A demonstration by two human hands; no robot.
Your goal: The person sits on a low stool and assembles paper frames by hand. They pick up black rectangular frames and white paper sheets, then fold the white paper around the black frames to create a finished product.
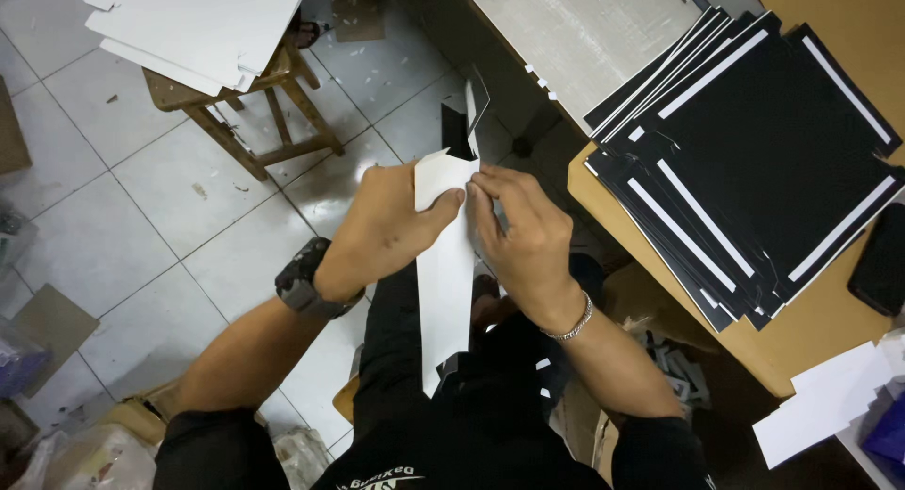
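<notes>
1. Head view is looking straight down at a seated person's two hands, which are meeting over the lap above a tiled floor (pixel 141 236).
2. Left hand (pixel 386 228), with a dark watch (pixel 304 281) on its wrist, is gripping the upper part of a long white card strip (pixel 445 273), its thumb pressing on the strip's face near the top edge.
3. Right hand (pixel 523 240), wearing a silver chain bracelet (pixel 570 325), is pinching the same strip from the other side, fingertips (pixel 483 190) lying just beside the left thumb.
4. That strip is hanging upright between both hands, running down toward the person's dark trousers, with a black flap showing above its top end.
5. Beside the right hand, a wooden table (pixel 811 330) is carrying a fanned stack of black sheets with white bands (pixel 754 160); a few loose white sheets (pixel 825 405) are lying at its near corner.
6. Well apart, up left, a wooden stool (pixel 269 122) is bearing a pile of white boards (pixel 198 24).
</notes>
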